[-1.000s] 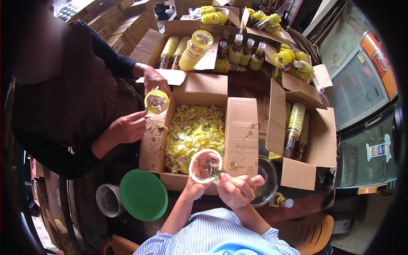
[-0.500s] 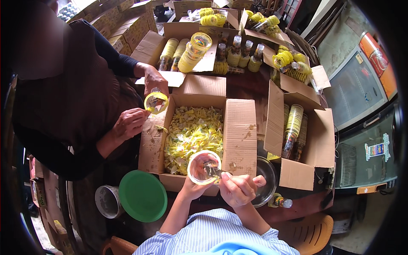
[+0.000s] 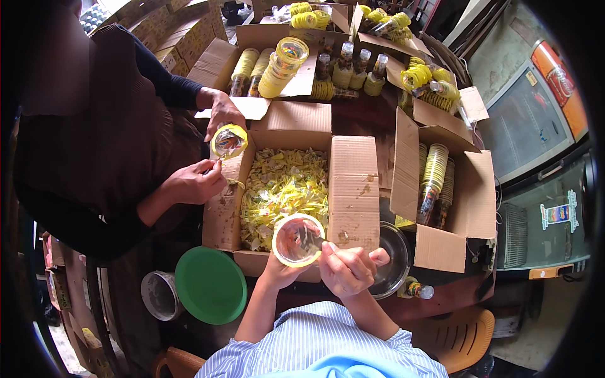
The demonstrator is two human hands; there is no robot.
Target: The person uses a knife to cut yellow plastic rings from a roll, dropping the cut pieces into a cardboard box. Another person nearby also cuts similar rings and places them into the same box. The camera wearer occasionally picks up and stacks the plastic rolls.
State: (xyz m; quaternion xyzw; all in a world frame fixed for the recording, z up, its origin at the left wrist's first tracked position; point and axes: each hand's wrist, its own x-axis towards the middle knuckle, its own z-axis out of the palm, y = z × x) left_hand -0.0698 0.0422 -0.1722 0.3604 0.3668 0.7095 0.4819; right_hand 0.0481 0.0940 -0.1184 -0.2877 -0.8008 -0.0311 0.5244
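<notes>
My left hand (image 3: 277, 271) is wrapped round a clear plastic cup (image 3: 280, 251) with a yellow rim. The cup's mouth faces up toward me. At the right side of that rim, my right hand (image 3: 346, 271) pinches a small dark blade-like tool (image 3: 320, 241); its exact kind is unclear. Just beyond the cup, an open cardboard box (image 3: 354, 189) holds a heap of thin yellow and clear plastic shreds (image 3: 283, 192). Across on the left, a co-worker's hands (image 3: 196, 183) hold a similar yellow-rimmed cup (image 3: 228, 141) and a thin dark tool.
A green round lid (image 3: 211, 285) leans by a grey bucket (image 3: 161, 295) at left. Stacked cups (image 3: 436, 173) fill a box on the right, near a dark round basin (image 3: 394, 258). More boxes and cup stacks (image 3: 277, 72) stand at the back. An orange chair (image 3: 454, 340) is lower right.
My cup and both hands have shifted slightly left and up in view. My right hand still works at the rim. The co-worker's cup has turned, showing more of its mouth.
</notes>
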